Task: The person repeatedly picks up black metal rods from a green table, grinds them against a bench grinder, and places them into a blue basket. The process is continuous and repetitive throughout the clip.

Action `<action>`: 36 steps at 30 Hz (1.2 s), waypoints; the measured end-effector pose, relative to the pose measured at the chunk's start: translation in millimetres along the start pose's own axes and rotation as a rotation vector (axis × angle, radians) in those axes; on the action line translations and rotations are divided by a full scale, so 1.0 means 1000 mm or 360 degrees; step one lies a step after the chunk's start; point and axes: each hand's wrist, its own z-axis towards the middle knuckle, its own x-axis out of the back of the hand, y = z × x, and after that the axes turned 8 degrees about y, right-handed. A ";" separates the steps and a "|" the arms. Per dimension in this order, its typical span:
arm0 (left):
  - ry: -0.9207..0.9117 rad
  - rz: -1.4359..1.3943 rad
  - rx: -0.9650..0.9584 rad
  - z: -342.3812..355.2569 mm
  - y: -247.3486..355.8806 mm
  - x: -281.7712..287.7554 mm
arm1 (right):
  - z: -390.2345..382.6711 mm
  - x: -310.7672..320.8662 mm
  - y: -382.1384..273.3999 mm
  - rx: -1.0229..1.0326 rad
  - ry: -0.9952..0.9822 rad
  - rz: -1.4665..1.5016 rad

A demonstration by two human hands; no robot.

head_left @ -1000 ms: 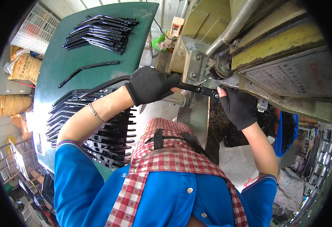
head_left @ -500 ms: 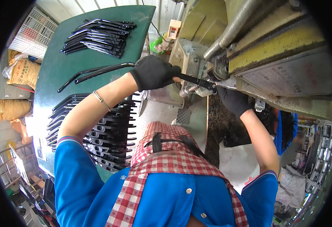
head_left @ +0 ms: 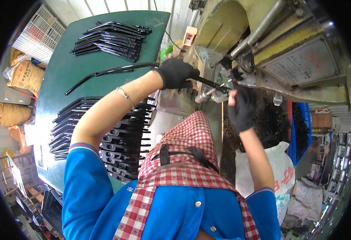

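Observation:
My left hand [head_left: 177, 75], in a black glove, is closed around a glossy black bent tube [head_left: 123, 68]. The tube's long bent part reaches back over the green table, and its other end points into the press tooling [head_left: 210, 68]. At that end sits my right hand [head_left: 242, 110], also gloved in black, with fingers curled and a bare thumb tip showing. What it grips, if anything, is hidden behind the fingers. A second tube seems to lie partly under the held one.
A green table [head_left: 55, 86] bears a pile of bent black tubes [head_left: 111, 38] and a row of black parts [head_left: 121, 150]. The yellow-green press [head_left: 263, 52] stands right. Beyond are a blue crate [head_left: 303, 128], a white sack [head_left: 279, 168] and a small switch box [head_left: 190, 36].
My right hand has drawn back from the tooling toward me, and its thumb now shows. My left hand keeps hold of the tube. The whole view has shifted slightly.

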 end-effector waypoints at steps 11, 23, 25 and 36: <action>-0.0086 0.0041 0.0104 -0.007 -0.002 0.004 | -0.091 -0.055 0.015 -0.0925 -0.0480 0.0800; -0.0036 -0.0087 0.0123 0.000 0.004 0.005 | -0.099 -0.131 0.120 -0.0585 -0.0853 -0.0311; 0.0173 -0.0084 0.0022 0.002 0.010 0.000 | -0.085 -0.133 0.113 -0.0588 -0.0958 -0.0409; -0.0198 -0.0149 0.0311 -0.090 -0.016 0.052 | -0.073 -0.154 0.105 -0.0920 -0.1028 -0.0468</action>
